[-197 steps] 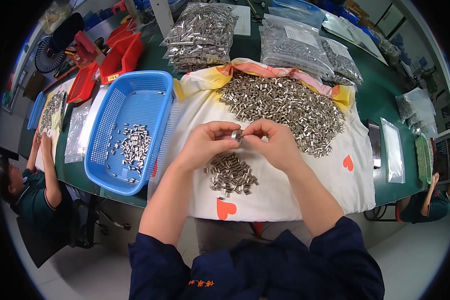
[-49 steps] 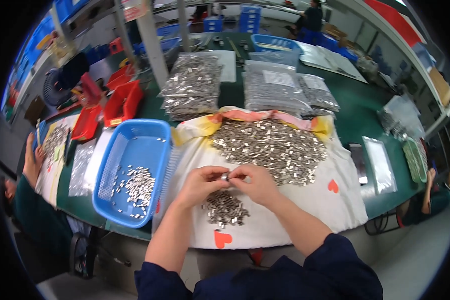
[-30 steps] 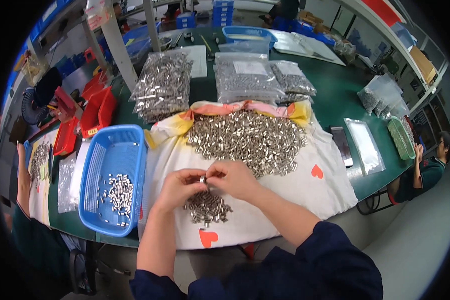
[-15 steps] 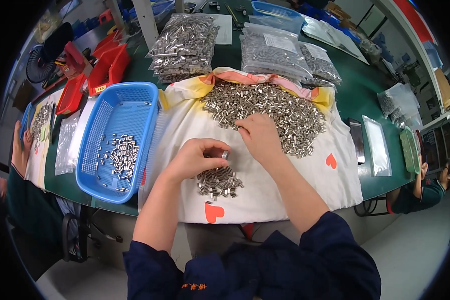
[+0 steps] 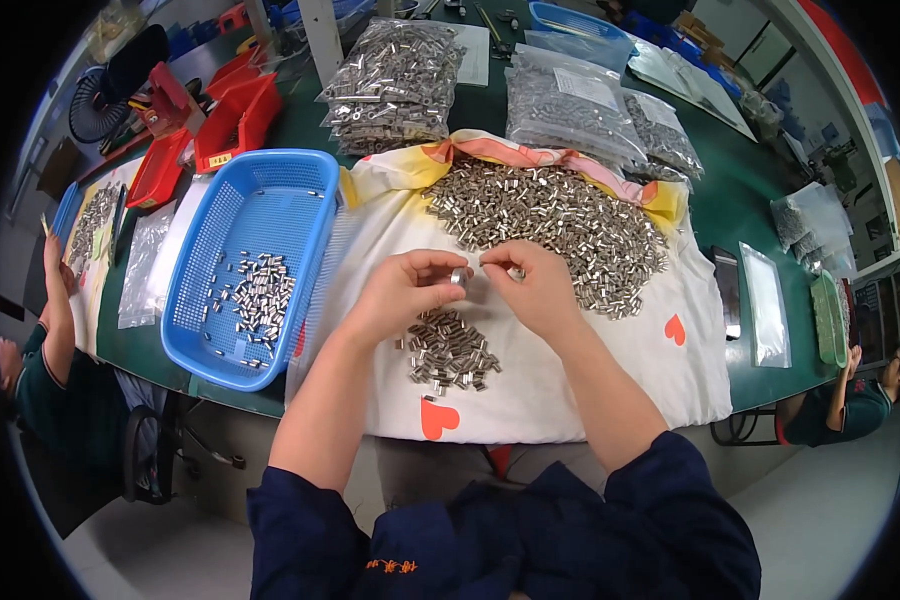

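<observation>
My left hand pinches a small round metal ring between thumb and fingers. Just to its right, my right hand is closed on a small metal cylinder; the two hands nearly meet. Beneath my left hand lies a small heap of metal cylinders on the white cloth with red hearts. A much larger pile of the same cylinders spreads behind and to the right of my right hand.
At left stands a blue basket with scattered cylinders. Behind the cloth sit a bag of metal parts and another full bag. Red bins are at the far left, a phone at right. Other people work at both sides.
My right hand has left the large pile and come toward the left hand with a cylinder. The left hand has risen slightly. The whole view has shifted a little.
</observation>
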### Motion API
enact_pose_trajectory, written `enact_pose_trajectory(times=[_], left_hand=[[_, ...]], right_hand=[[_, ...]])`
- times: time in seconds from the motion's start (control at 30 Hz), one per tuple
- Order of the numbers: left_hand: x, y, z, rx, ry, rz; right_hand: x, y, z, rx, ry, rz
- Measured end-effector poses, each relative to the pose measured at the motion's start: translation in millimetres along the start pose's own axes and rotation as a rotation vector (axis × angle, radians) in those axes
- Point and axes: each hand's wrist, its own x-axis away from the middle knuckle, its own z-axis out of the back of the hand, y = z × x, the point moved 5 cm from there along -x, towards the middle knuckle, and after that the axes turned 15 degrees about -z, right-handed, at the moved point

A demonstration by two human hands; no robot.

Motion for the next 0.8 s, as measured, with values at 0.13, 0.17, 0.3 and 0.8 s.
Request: enact_pose_trajectory(times=[0.13, 0.17, 0.3, 0.8], left_hand=[[-1, 2, 2, 0.094, 0.035, -0.024], [0, 2, 1, 0.095, 0.033, -0.021], [0, 2, 0, 0.091, 0.03, -0.023], [1, 4, 2, 0.067, 0.042, 0.012]], right_hand=[[8, -6, -8, -0.273, -0.215, -0.098], [9, -7, -8, -0.234, -0.188, -0.068], [13, -15, -6, -0.068, -0.07, 0.104], [11, -11, -7, -0.046, -0.148, 0.076]])
